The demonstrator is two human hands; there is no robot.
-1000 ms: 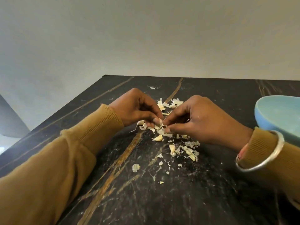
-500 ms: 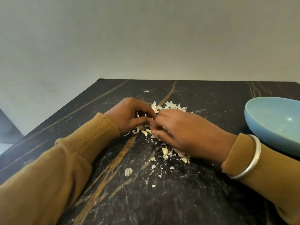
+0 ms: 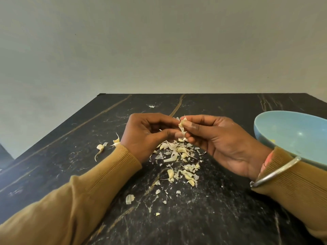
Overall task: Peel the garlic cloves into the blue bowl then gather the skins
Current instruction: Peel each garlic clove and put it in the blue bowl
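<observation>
My right hand pinches a small garlic clove with loose skin between thumb and forefinger, lifted above the table. My left hand is curled beside it, its fingertips touching the clove's hanging skin. Below both hands lies a heap of garlic skins and pieces on the black marble table. The blue bowl stands at the right, behind my right wrist; a small yellowish bit shows inside it.
Stray skins lie left of my left wrist, near the table's front and far back. The table's left edge runs diagonally. A plain wall rises behind.
Both hands have risen from the heap on the table. My right hand has turned palm up with a clove between its fingers. More of the skin heap is now uncovered.
</observation>
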